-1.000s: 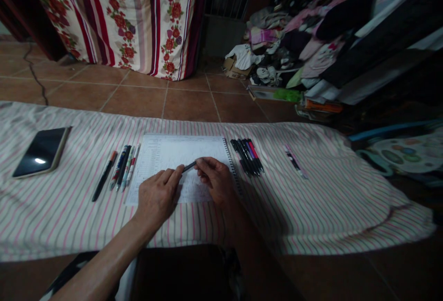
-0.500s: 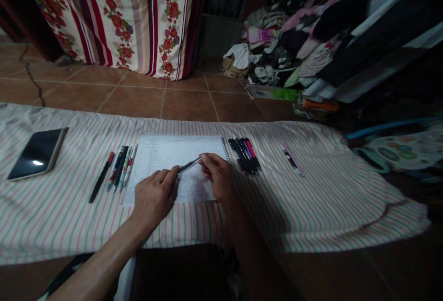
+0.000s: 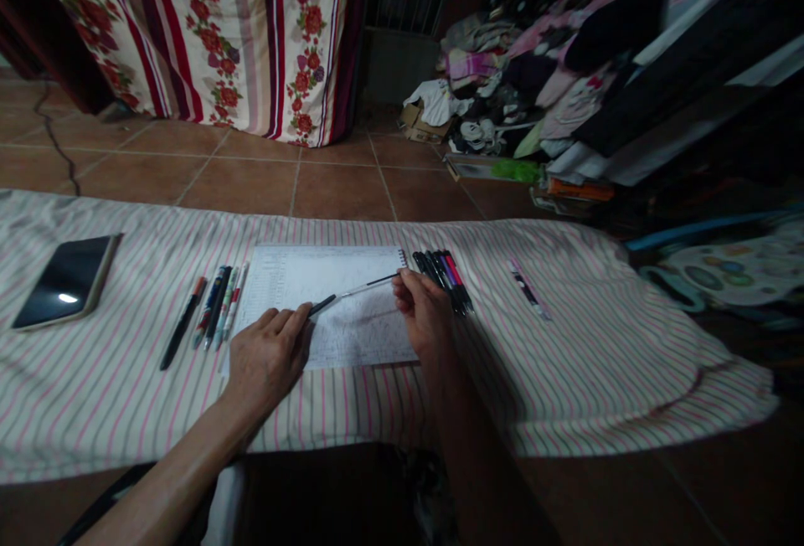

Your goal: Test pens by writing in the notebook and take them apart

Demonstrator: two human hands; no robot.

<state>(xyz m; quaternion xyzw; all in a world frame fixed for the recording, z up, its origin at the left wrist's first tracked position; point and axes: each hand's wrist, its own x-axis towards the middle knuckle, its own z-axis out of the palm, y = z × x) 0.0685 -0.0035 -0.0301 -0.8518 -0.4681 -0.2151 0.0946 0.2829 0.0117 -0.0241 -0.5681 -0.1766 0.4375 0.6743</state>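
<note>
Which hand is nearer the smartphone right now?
Left. The left hand lies to the right of the smartphone, with the row of pens between them; the right hand is farther, beyond the spiral notebook.

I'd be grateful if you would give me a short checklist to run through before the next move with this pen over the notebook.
1. Slim pen gripped: ok, its far end is between the right hand's fingers.
2. Left hand on the pen's dark end: cannot tell, the fingertips are very close, but contact is unclear.
3. Pen over the notebook: ok, it lies above the printed page.
4. Notebook flat on the striped cloth: ok.
5. Bundled pens clear of the right hand: not ok, they sit right beside it.
6. Row of pens and phone clear of the left hand: ok.
</note>
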